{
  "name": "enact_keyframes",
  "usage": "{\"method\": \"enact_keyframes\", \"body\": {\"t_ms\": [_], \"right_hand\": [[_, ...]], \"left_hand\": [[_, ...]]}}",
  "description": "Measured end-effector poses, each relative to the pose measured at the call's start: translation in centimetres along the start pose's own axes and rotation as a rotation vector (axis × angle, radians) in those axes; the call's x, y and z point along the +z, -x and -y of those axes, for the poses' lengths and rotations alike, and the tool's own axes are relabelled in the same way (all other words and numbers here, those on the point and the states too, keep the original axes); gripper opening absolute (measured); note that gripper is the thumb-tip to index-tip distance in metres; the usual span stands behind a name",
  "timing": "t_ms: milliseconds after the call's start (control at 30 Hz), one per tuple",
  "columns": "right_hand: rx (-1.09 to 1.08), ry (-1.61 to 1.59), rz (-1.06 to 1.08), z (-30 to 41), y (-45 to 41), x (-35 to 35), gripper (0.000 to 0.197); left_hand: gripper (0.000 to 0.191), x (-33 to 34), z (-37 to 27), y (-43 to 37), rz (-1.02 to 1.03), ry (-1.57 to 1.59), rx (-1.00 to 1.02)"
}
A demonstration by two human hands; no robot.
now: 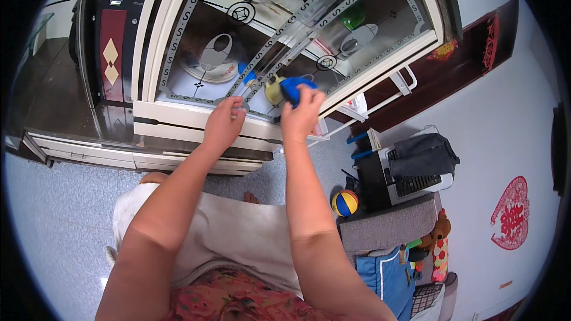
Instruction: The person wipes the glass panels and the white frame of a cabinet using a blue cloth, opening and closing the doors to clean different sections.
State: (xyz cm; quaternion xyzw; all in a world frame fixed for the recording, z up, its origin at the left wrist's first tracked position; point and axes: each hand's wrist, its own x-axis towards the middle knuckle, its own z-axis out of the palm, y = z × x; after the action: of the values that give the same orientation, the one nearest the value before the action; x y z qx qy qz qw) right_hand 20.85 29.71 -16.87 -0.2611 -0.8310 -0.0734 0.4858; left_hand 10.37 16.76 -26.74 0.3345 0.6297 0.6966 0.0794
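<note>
A glass-fronted cabinet with patterned sliding doors [200,60] stands before me. My right hand [303,113] grips a blue cloth-like item [292,89] in front of the right pane, close to the glass. Whether it presses on the pane cannot be told. Beside it, a yellow-green cup-like thing [273,90] shows at the glass. My left hand [225,122] is at the lower edge of the doors, near where the panes overlap. Its fingers are loosely bent and apart, with nothing visible in them. Behind the left pane lies a white plate-like dish [209,71].
Below the doors runs a pale drawer front [187,128], with a low dark-topped cabinet [67,93] at left. On the right are a white rail [370,116], a basketball [345,203], a grey cushioned seat [388,229] and a dark cloth [421,156] over a stand.
</note>
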Motion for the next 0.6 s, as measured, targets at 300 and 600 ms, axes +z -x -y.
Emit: {"method": "enact_keyframes", "body": {"t_ms": [300, 600], "right_hand": [[-0.053, -0.137, -0.069, -0.5, -5.1, -4.6, 0.041], [-0.326, -0.091, -0.385, 6.1, -22.5, -10.1, 0.058]], "left_hand": [[0.041, 0.1, 0.1, 0.4, -0.006, -0.081, 0.024], [0.046, -0.7, 0.8, 0.5, 0.045, -0.153, -0.043]]}}
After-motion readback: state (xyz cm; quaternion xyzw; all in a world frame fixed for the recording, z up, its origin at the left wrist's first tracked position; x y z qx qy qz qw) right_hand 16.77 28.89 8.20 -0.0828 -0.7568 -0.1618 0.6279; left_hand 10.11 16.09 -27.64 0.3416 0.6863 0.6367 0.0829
